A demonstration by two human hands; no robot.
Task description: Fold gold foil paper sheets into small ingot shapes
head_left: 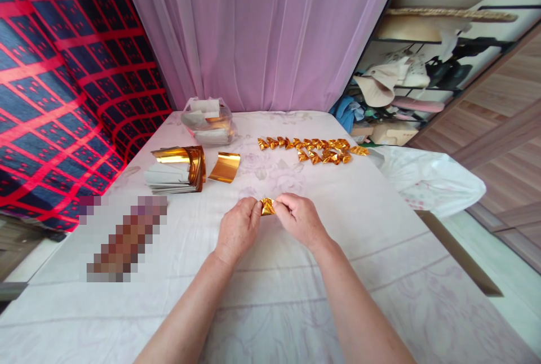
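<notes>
Between my two hands, just above or on the tablecloth, is a folded piece of gold foil paper [267, 206]. My left hand [240, 227] pinches its left end between thumb and fingers. At the right end, my right hand [299, 220] is closed on it the same way. Beyond my left hand lies a single flat, slightly curled gold sheet [225, 167]. Left of that sits a stack of gold foil paper [177, 169] with pale backs. Folded gold pieces [323, 150] lie in rows at the far right of the table.
A clear plastic bag [208, 121] with more paper stands at the table's back left. A white plastic bag [435, 178] hangs off the right edge. Purple curtain [262, 31] closes the back; shelves [406, 65] stand right. A pixelated patch [127, 240] hides something at left.
</notes>
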